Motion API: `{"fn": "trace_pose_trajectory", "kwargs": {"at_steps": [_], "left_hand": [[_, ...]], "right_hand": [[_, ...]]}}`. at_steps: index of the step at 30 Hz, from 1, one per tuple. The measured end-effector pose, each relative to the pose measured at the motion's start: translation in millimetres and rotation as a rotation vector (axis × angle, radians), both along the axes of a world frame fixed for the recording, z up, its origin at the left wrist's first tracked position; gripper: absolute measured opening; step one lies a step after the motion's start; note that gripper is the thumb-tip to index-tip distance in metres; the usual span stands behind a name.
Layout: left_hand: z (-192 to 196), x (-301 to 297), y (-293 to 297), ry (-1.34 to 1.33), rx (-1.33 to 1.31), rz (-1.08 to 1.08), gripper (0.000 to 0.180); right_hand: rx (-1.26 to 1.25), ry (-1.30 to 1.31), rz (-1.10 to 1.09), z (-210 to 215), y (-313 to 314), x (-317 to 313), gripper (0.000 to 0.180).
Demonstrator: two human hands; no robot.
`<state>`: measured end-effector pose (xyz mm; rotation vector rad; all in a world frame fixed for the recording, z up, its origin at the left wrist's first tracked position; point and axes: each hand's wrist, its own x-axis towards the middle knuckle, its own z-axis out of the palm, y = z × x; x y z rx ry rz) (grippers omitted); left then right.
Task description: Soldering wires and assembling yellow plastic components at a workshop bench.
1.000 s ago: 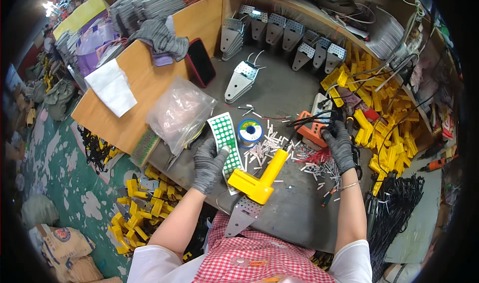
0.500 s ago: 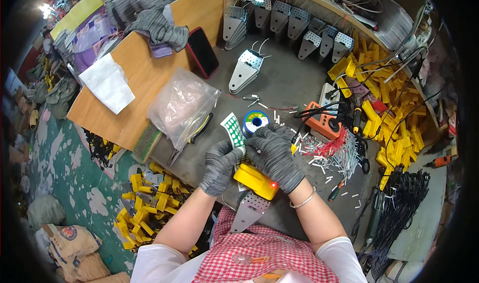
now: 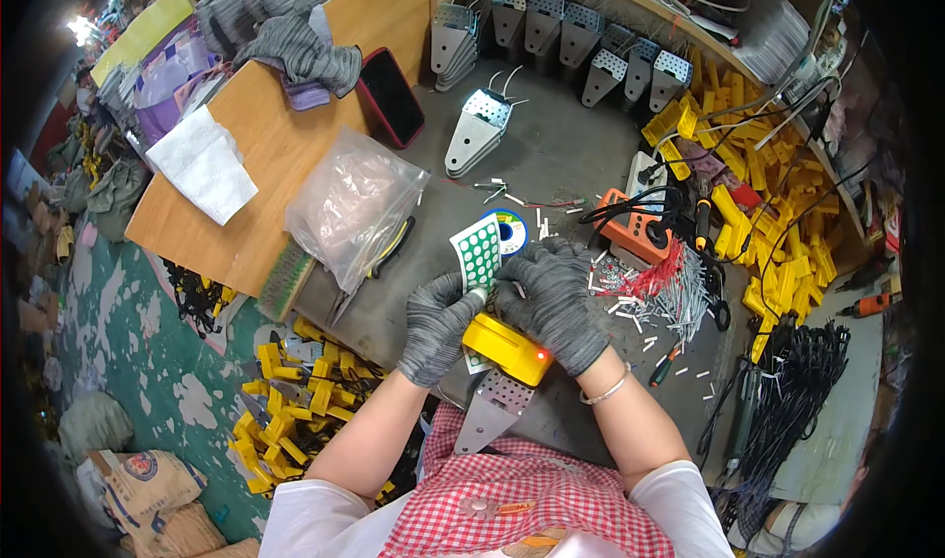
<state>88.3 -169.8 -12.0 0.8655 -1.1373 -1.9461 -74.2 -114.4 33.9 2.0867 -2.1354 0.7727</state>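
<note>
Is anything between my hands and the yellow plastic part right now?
Nothing visible: the grey-gloved left hand and right hand both rest directly on the yellow plastic part, with the green-dotted white sticker sheet at the fingertips.

— what's around the grey counter (image 3: 551, 155)?
— a wooden board (image 3: 266, 145) lies along its left edge, and beyond that is a floor (image 3: 148, 351) of worn green paint with pale patches.
— any light?
— one bright lamp (image 3: 79, 29) glares far up-left of the counter.
— and the far side?
— a wooden ledge (image 3: 679, 22) runs behind the counter, curving off to the right.
</note>
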Motion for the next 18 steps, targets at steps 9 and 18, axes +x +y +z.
{"fn": "trace_pose_trajectory", "kwargs": {"at_steps": [9,18], "left_hand": [[-35,-6,-5,-0.267,-0.369,0.368,0.057],[51,-51,71,-0.710,-1.360,-0.051,0.070]], "right_hand": [[0.095,-0.086,0.260,47,39,-37,0.016],[-0.408,-0.152,-0.617,2,51,-149,0.027]]}}
